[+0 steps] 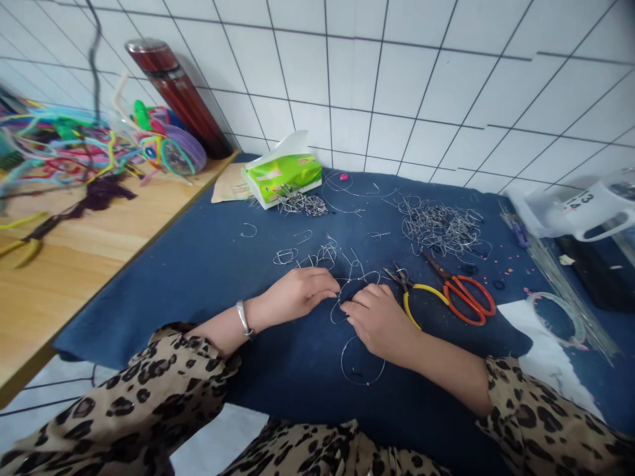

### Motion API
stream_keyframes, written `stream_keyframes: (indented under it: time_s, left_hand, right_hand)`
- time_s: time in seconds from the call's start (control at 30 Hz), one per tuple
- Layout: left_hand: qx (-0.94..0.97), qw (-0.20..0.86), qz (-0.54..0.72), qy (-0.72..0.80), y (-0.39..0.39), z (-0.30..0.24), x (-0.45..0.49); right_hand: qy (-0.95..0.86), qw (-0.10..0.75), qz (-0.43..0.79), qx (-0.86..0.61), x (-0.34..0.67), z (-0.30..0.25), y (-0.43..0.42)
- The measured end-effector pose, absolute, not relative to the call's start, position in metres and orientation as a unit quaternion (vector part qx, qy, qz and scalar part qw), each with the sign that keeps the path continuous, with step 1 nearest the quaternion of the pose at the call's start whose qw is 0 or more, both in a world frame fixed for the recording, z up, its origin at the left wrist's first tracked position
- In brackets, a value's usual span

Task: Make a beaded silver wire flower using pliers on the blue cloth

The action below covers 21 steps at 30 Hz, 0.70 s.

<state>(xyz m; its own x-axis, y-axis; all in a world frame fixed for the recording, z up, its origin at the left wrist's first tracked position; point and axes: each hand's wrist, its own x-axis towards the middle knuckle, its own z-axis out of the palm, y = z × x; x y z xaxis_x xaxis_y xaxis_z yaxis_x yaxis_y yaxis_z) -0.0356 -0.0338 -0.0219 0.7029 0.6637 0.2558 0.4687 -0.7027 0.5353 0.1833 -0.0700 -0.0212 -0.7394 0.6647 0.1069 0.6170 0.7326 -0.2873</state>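
Note:
Thin silvery wire bent into loops runs between my two hands above the blue cloth. My left hand pinches the wire from the left, thumb and fingertips together. From the right, my right hand has its fingers closed on the same wire, close to the left fingertips. Just below my right hand, a round wire loop with a small pink bead lies on the cloth. Loose bent wires are spread beyond my left hand. Yellow-handled pliers rest beside my right hand.
Orange-handled scissors lie right of the pliers. A tangled wire pile sits farther back. A green tissue pack, a red thermos and colourful pipe cleaners stand left. At right are a white jug and a clear coil.

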Motion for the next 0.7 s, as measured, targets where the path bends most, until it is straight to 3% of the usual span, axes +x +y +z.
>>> stream_keyframes:
  time_s: [0.47, 0.7]
  left_hand:
    - [0.811, 0.348, 0.257, 0.395, -0.044, -0.014, -0.024]
    - [0.83, 0.311, 0.265, 0.379, -0.048, -0.015, -0.021]
  right_hand:
    - [-0.873, 0.186, 0.209, -0.4, 0.185, -0.015, -0.069]
    - [-0.877, 0.182, 0.171, -0.41, 0.186, -0.018, -0.067]
